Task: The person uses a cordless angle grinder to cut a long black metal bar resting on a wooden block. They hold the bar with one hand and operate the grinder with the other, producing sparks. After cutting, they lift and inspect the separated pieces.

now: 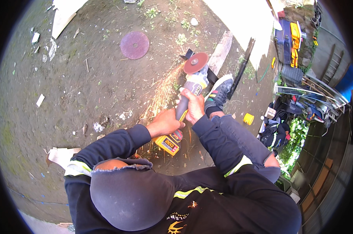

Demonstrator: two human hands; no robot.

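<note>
grinder in both hands, sparks across the dirt

nearest to you, your bent knee in dark cloth fills the lower middle of the view, with your dark sleeves and their yellow-green stripes on either side. your left hand (pixel 165 123) is wrapped tight around the rear of the angle grinder (pixel 186 105), just above its yellow battery block (pixel 168 144). your right hand (pixel 194 106) is closed around the front of the body, close behind the head; both grips are holding the tool and nothing else.

the grinder points away from you, its reddish cutting disc (pixel 196 62) at the far end, sitting on a dark metal strip (pixel 211 74) on the ground. sparks (pixel 161 95) spray back to the left of the tool, over the dirt and toward your left wrist. your grey shoe (pixel 219 93) is planted just to the right of the disc, on the strip and crowding that side of the cut.

further out, a second dark metal bar (pixel 242 66) lies to the right of the shoe, and a pale wooden board (pixel 220 52) runs beside the disc. a spare round disc (pixel 134 45) lies flat on the ground well to the left. scraps of white debris dot the earth ground (pixel 75 89). a small yellow tub (pixel 248 118) sits to your right, and beyond it a blue and yellow tool case (pixel 287 43) and a metal frame (pixel 309 89).
</note>
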